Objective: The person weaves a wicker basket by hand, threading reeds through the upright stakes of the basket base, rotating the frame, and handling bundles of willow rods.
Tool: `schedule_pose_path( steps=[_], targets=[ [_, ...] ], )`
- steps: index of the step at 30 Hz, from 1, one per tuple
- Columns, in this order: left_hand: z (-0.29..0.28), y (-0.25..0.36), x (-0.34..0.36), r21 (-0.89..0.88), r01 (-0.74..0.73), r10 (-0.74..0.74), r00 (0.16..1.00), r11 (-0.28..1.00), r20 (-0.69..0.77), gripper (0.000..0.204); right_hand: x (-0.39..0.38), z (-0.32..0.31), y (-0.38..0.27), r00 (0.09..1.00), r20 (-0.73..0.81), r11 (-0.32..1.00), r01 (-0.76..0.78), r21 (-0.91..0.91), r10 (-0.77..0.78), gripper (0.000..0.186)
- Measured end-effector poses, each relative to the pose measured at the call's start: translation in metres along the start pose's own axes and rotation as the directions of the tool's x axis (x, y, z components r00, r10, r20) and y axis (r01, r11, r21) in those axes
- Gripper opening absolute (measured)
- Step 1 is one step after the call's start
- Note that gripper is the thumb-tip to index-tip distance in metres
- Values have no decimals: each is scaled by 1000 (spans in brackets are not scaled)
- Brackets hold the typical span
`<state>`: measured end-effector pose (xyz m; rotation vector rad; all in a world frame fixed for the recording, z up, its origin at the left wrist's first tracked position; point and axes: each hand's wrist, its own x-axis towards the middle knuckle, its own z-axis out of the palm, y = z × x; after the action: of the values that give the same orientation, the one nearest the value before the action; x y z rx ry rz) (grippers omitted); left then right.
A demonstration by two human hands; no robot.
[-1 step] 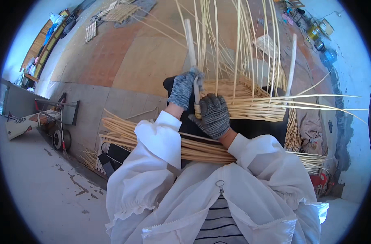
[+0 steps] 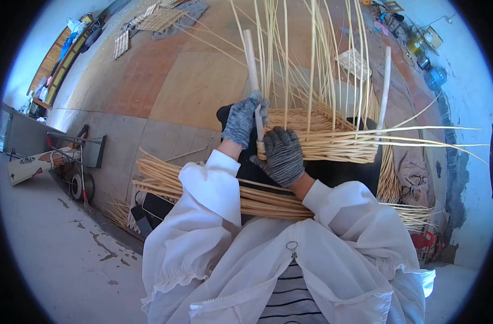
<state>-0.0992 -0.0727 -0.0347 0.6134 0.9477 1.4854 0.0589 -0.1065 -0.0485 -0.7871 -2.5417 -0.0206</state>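
My left hand (image 2: 245, 116), in a mottled grey knit glove, is closed round a pale upright stake (image 2: 251, 56) at the left corner of a partly woven wicker basket (image 2: 327, 146). My right hand (image 2: 281, 154), in a darker grey glove, has its fingers curled over the basket's woven front edge, just right of that stake. Long upright rods (image 2: 311, 65) rise from the basket, and a second thick stake (image 2: 386, 81) stands at its right corner. Loose weaver ends stick out to the right. The basket rests on a black surface (image 2: 241, 170) before me.
A bundle of willow rods (image 2: 160, 178) lies across in front of my body. A hand trolley (image 2: 81, 183) stands at left, a wooden shelf unit (image 2: 57, 65) behind it. Wicker panels (image 2: 157, 19) lie on the board floor. Water jugs (image 2: 435, 78) and other items line the right wall.
The basket, its stakes and both my hands sit very slightly lower in the view. Both hands keep the same holds.
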Motion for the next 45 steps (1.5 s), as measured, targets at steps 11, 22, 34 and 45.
schedule_pose_path(
  steps=[11, 22, 34, 45],
  targets=[
    [-3, -14, -34, -396, -59, -5, 987, 916, -158, 55, 93, 26, 33, 815, 213, 173, -355, 919, 540, 15],
    [5, -11, -39, 168, -133, 168, 962, 977, -213, 35, 89, -71, 19, 857, 219, 695, -509, 508, 467, 38],
    [17, -22, -37, 604, -242, 482, 833, 759, -273, 55, -34, -114, 63, 797, -140, 590, -303, 748, 587, 15],
    [58, 22, -85, 965, -260, 805, 565, -33, 179, 53, -34, -57, 112, 583, 74, -130, 55, 990, 809, 18]
  ],
)
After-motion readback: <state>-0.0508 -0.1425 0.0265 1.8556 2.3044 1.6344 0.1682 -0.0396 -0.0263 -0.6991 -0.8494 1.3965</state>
